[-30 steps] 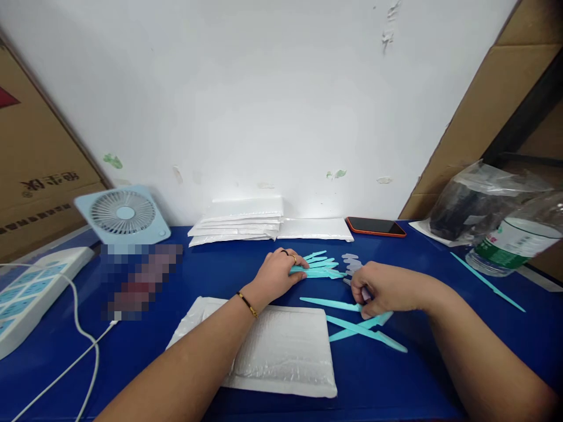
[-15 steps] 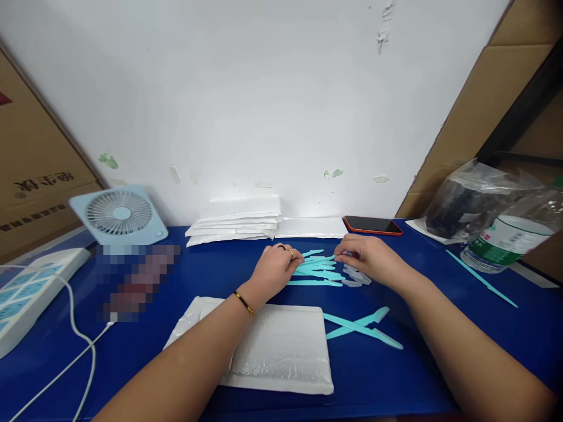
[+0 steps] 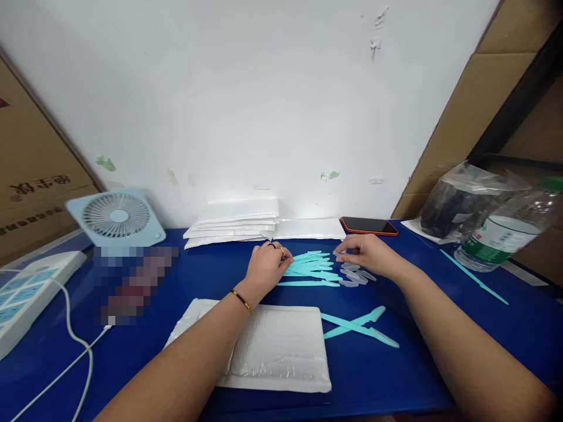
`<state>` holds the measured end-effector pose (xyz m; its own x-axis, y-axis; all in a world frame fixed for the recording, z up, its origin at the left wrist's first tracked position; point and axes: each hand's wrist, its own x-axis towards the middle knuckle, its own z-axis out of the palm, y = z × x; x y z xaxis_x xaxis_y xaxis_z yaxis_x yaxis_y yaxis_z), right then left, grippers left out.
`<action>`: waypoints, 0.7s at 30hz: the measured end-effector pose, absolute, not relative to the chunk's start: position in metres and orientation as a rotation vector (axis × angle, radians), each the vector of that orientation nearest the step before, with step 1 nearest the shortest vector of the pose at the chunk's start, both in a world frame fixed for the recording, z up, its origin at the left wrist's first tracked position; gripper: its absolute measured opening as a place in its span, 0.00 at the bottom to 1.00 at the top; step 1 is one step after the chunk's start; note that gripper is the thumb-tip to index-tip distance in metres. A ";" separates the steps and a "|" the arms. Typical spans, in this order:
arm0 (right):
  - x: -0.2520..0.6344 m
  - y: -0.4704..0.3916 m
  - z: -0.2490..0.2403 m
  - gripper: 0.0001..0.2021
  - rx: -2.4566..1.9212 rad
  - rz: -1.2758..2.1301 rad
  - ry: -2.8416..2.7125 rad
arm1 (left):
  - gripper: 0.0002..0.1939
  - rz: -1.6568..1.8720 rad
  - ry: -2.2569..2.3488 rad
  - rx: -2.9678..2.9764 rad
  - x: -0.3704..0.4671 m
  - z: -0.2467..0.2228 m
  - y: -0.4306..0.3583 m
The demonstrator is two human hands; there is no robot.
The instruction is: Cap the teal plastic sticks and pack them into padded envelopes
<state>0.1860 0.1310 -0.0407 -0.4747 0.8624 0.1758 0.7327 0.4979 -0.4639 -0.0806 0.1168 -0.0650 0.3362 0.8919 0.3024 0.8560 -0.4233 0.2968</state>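
Note:
Turquoise eyebrow razors (image 3: 310, 271) lie fanned out in a pile on the blue table. My left hand (image 3: 266, 265) is closed on the handle ends at the pile's left side; how many it grips is hidden. In a pinch, my right hand (image 3: 367, 253) holds a small clear blade cap (image 3: 338, 254), apart from the razor tips. Several more clear caps (image 3: 354, 274) lie just below that hand, at the right of the pile. Nearer to me, two crossed razors (image 3: 360, 327) rest by a white bubble mailer (image 3: 281, 346), which my left forearm passes over.
A stack of white mailers (image 3: 233, 223) stands at the wall, with a phone (image 3: 369, 225) to its right. Far right are a water bottle (image 3: 501, 237) and a single razor (image 3: 475, 276). On the left are a small fan (image 3: 118, 217), a power strip (image 3: 35, 293) and a white cable (image 3: 73, 316).
My right hand has drawn away from the razor tips with a clear cap between its fingers. My left hand has shifted slightly left, still at the handles.

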 end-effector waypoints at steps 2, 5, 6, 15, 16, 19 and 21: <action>0.192 0.129 -0.038 0.12 -1.294 0.533 -2.398 | 0.09 0.669 1.610 2.485 -0.081 -0.065 0.117; 0.194 0.122 -0.033 0.08 -1.285 0.630 -2.497 | 0.09 0.717 1.543 2.498 -0.079 -0.064 0.113; 0.194 0.119 -0.031 0.07 -1.301 0.653 -2.529 | 0.08 0.725 1.512 2.504 -0.078 -0.064 0.112; 0.179 0.084 -0.018 0.25 -1.468 0.980 -2.866 | 0.10 0.431 1.129 2.577 -0.071 -0.063 0.100; 0.176 0.080 -0.020 0.26 -1.496 0.916 -2.888 | 0.11 0.406 1.143 2.560 -0.072 -0.063 0.100; 0.170 0.077 -0.028 0.18 -1.526 0.800 -2.918 | 0.14 0.411 1.152 2.550 -0.072 -0.060 0.098; 0.167 0.079 -0.032 0.10 -1.496 0.804 -2.914 | 0.15 0.466 1.102 2.570 -0.071 -0.057 0.094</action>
